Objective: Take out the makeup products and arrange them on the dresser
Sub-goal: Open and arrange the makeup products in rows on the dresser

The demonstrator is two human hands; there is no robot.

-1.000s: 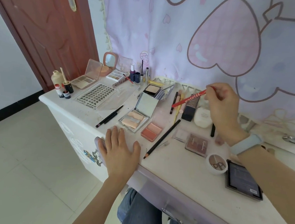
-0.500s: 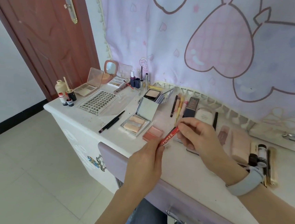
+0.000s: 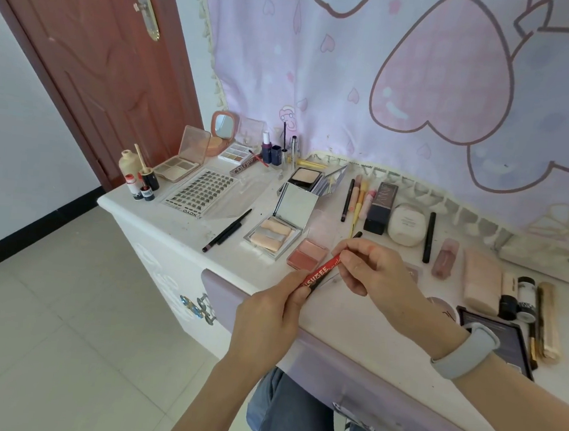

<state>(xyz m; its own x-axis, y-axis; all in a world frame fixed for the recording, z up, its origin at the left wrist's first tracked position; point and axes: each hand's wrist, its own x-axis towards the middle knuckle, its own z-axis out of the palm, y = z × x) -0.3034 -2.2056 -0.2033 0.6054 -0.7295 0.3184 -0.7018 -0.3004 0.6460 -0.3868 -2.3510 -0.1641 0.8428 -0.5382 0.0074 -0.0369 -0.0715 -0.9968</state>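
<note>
Both hands pinch one red pencil above the dresser's front edge.

The left hand [image 3: 269, 317] grips the lower end of the red pencil [image 3: 321, 273], the right hand [image 3: 373, 271] the upper; its long axis slants up and away to the right. Beyond lies the blush palette [image 3: 307, 253] on the crowded white dresser [image 3: 179, 221], backed by a pink heart curtain [image 3: 425, 83] and a brown door [image 3: 94, 54].

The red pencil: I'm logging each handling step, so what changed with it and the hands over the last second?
The right hand brought the red pencil down from above the back row to the dresser's front edge. The left hand lifted off the dresser top and took hold of the pencil's lower end, so both hands now grip it. The palettes, such as the blush palette, lie as before.
</note>
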